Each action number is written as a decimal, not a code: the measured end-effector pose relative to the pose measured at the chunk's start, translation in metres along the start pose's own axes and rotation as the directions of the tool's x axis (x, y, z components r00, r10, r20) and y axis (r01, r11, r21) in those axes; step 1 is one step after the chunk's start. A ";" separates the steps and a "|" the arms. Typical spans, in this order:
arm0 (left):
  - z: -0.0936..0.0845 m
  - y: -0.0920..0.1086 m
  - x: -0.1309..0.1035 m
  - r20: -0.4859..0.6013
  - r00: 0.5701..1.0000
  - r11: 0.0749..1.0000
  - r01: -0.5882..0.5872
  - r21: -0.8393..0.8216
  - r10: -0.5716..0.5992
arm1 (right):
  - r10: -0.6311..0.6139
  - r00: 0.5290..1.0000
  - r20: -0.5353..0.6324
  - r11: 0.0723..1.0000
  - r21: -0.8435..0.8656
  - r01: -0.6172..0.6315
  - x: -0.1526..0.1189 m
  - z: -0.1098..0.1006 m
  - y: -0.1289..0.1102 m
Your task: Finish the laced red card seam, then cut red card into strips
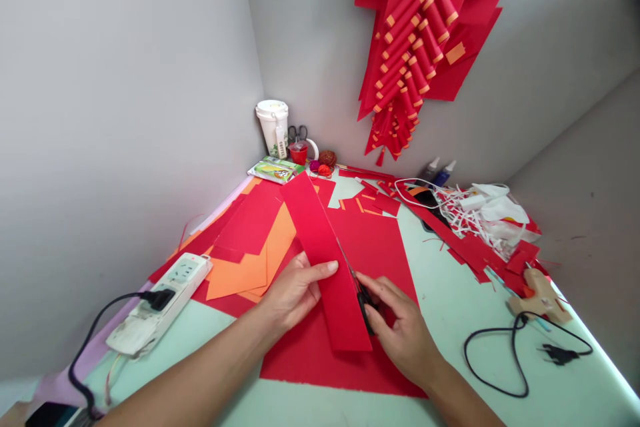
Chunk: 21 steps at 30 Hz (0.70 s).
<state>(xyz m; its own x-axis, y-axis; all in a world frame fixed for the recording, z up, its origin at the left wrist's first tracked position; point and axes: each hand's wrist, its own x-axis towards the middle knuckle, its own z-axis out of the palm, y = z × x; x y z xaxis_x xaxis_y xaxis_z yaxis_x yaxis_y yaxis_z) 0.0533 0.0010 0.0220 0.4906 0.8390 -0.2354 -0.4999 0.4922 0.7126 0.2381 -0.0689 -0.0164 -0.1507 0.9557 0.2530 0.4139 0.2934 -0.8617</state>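
Observation:
A long strip of red paper is pinched in my left hand, thumb on top and fingers underneath. My right hand grips a pair of scissors with black handles, fingers wrapped round them. The thin blades lie along the strip's right edge and are partly hidden behind it, so I cannot tell how far apart they are. Below both hands a large sheet of red paper lies flat on the pale green table.
Orange paper and more red sheets lie at left, beside a power strip with a plugged-in cord. A white cup stands at the back corner. Paper firecrackers hang above. White strings and a corded wooden-coloured tool lie at right.

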 end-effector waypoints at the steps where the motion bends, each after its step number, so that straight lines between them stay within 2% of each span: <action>1: 0.000 0.000 0.000 0.000 1.000 1.000 -0.002 0.001 0.002 | -0.003 1.000 -0.003 1.000 -0.001 0.003 0.000 0.000 0.000; 13: -0.001 0.000 0.000 0.001 1.000 1.000 -0.001 0.002 0.001 | 0.064 0.998 0.004 0.997 0.050 -0.064 0.000 0.000 0.000; 21: 0.000 -0.001 0.000 0.001 1.000 1.000 0.001 0.003 -0.001 | 0.032 0.999 0.004 0.999 0.021 -0.032 0.000 0.000 0.002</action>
<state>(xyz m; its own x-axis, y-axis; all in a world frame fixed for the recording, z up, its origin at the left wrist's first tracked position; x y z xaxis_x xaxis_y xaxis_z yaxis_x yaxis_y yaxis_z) 0.0540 0.0007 0.0215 0.4918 0.8384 -0.2350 -0.4977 0.4922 0.7142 0.2387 -0.0686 -0.0179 -0.1409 0.9645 0.2233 0.3997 0.2617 -0.8785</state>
